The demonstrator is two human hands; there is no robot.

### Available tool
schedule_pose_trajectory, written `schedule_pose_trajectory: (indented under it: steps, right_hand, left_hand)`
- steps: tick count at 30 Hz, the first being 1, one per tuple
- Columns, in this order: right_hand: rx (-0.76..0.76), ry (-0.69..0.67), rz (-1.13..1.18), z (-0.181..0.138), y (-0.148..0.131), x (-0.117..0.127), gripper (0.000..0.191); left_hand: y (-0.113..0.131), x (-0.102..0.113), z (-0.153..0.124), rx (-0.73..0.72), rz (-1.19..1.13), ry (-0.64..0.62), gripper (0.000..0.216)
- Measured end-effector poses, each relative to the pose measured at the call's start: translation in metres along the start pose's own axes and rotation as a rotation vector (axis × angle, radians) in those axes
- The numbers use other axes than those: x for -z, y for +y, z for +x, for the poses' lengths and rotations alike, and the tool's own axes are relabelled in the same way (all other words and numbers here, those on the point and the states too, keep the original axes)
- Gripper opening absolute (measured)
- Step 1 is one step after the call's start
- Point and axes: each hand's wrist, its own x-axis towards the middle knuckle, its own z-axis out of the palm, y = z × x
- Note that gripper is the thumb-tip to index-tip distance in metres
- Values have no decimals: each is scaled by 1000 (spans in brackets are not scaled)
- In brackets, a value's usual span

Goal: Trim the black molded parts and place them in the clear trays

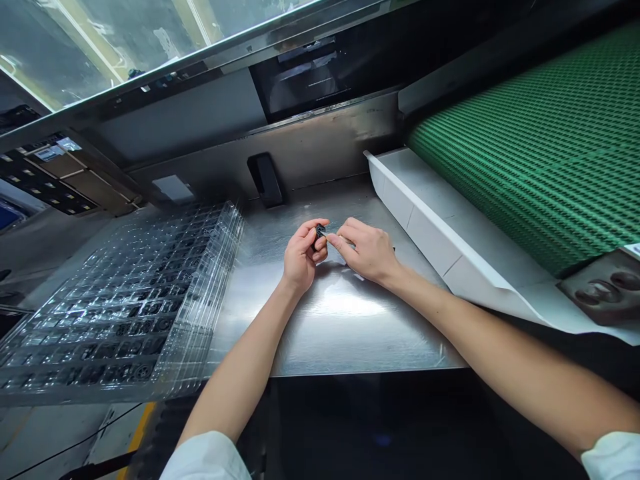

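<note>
White sleeves [205, 457] are framing the view, and up ahead the left hand [300, 260] fingers [316, 227] are pinching a small black part [320, 232] just above the table [340, 320]. The right hand [370, 252] fingers [336, 241] are touching it, curled narrow. If that pinch slips, the part could be skittering across slick steel toward the clear trays [125, 300] to the left of the fingers.

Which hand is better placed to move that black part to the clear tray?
Probably left: the left hand pinches the black part, and the clear tray lies on that side. The right hand only touches it.
</note>
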Motion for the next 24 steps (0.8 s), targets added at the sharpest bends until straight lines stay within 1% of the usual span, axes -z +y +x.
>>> schedule_pose_trajectory:
  steps: [3, 6, 10, 14, 17, 21, 22, 24]
  right_hand:
    - [-58, 14, 30, 1, 0, 2, 49]
    - [-76, 46, 105, 3, -1, 5, 51]
    - [-45, 80, 178, 5, -1, 7, 59]
    - [-1, 112, 197, 3, 0, 6, 62]
    - [40, 127, 185, 6, 5, 4, 67]
    - [84, 139, 153, 12, 12, -2, 74]
    - [91, 141, 154, 13, 12, -4, 75]
    - [94, 139, 158, 13, 12, -5, 75]
  left_hand:
    - [0, 2, 0, -10, -17, -34, 22]
    - [2, 3, 1, 12, -41, -26, 21]
    - [1, 3, 4, 50, -55, -8, 24]
    - [-9, 3, 6, 55, 1, 43, 28]
    - [-15, 6, 11, 83, 19, 44, 29]
    - [-9, 11, 16, 91, 0, 71, 14]
    - [-7, 11, 15, 88, 2, 80, 13]
    - [-2, 10, 12, 89, 11, 95, 18]
